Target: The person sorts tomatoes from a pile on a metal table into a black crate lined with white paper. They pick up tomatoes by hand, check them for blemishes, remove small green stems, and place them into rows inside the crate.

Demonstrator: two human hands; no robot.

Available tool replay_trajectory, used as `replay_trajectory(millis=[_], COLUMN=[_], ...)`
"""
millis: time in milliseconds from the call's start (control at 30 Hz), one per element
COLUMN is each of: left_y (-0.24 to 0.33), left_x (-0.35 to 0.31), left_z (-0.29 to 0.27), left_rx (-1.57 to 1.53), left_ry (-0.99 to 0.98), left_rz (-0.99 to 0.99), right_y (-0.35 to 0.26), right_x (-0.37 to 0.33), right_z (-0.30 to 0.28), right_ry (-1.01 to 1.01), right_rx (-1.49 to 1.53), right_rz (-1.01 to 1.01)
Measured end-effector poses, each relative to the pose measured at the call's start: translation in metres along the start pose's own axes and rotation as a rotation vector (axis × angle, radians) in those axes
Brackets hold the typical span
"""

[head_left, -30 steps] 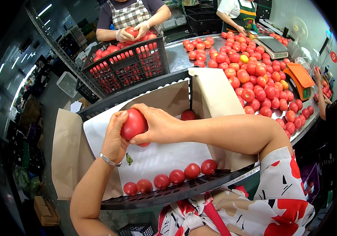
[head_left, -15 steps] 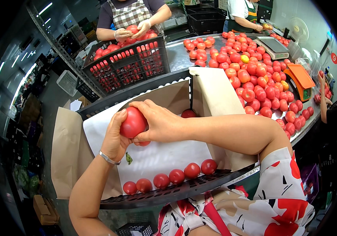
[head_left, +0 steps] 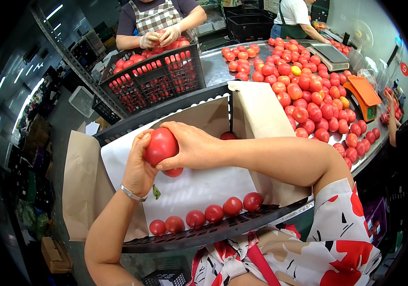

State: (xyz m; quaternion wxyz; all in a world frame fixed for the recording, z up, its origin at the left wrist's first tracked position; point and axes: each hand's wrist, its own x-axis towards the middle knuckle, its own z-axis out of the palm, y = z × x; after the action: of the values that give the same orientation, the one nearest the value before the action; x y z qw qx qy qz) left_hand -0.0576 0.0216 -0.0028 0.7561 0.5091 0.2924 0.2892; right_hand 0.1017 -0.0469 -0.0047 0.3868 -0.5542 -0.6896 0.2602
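A large red tomato (head_left: pixel 161 147) is held between my two hands above a black crate (head_left: pixel 204 240). My left hand (head_left: pixel 139 164) cups it from the left, a bracelet on that wrist. My right hand (head_left: pixel 194 145) closes round its right side. Just under my right hand shows part of another tomato (head_left: pixel 173 172); whether it rests on the liner I cannot tell. White paper (head_left: pixel 204 190) lines the crate. Along its near side sits a row of several tomatoes (head_left: pixel 195 219). One more tomato (head_left: pixel 228 136) lies near the far side, partly hidden. A small green leaf (head_left: pixel 156 192) is below my left hand.
Brown paper (head_left: pixel 82 186) folds out over the crate's left side, more (head_left: pixel 261 105) over its right. Loose tomatoes (head_left: pixel 304 97) cover the metal table, beside an orange scale (head_left: pixel 363 97). Across from me a gloved person (head_left: pixel 161 19) handles tomatoes over a full crate (head_left: pixel 156 78).
My hands have shifted slightly with the tomato, showing more of the tomato beneath. At the back right, a person's arm has moved and reaches toward the table.
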Motion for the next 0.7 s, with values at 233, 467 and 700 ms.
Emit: replay_trajectory(millis=[233,467,700], left_y=[0.005,0.012,0.009], left_x=[-0.001,-0.004,-0.001], left_z=[0.005,0.003,-0.003], left_rx=[0.011,0.126,0.197], left_ry=[-0.068,-0.179,-0.145], left_rz=[-0.086,-0.168,-0.115], right_y=[0.0,-0.004,-0.003], right_x=[-0.003,-0.005,-0.006], right_z=[0.0,0.0,0.001], right_ry=[0.041,0.019,0.042], right_rx=[-0.044,-0.109,-0.147], right_rz=[-0.065,-0.076,-0.161])
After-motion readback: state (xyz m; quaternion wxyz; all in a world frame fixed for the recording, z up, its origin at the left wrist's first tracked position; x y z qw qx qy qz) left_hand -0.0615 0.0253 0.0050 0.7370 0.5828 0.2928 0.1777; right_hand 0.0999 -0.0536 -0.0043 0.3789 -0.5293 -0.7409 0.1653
